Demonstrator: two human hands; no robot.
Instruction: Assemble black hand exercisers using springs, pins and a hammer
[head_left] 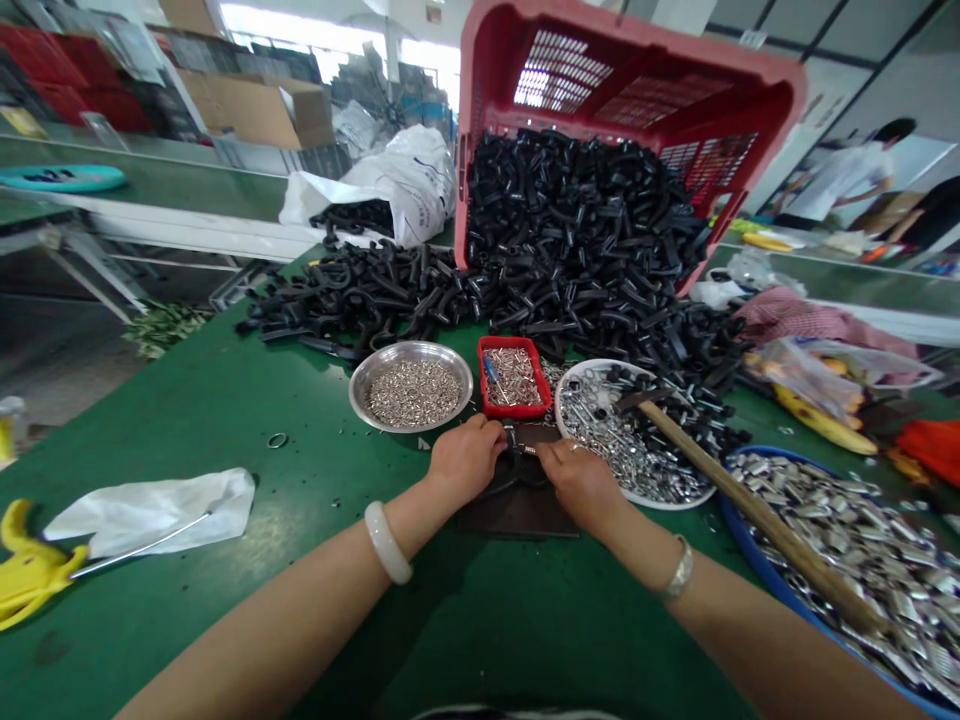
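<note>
My left hand (pixel 466 462) is closed, thumb and fingers pinching a dark part with a small shiny metal piece (pixel 511 436) standing at its end. Facing it, my right hand (pixel 586 486) pinches a small ribbed metal piece, like a spring or threaded pin (pixel 529 450), touching or very near the dark part. A black curved plastic part (pixel 499 484) lies under my hands on a dark plate (pixel 525 515). Fingers partly hide where the pieces meet. Just beyond are a red tray (pixel 514 411) of small pins and a steel bowl (pixel 360 400) of small metal bits.
A hammer (pixel 750 505) lies across a white bowl (pixel 660 503) of metal parts and a blue basin (pixel 739 530) of metal pieces at right. A tipped red crate (pixel 630 30) spills black plastic parts (pixel 585 220). A yellow-handled tool (pixel 37 570) lies left.
</note>
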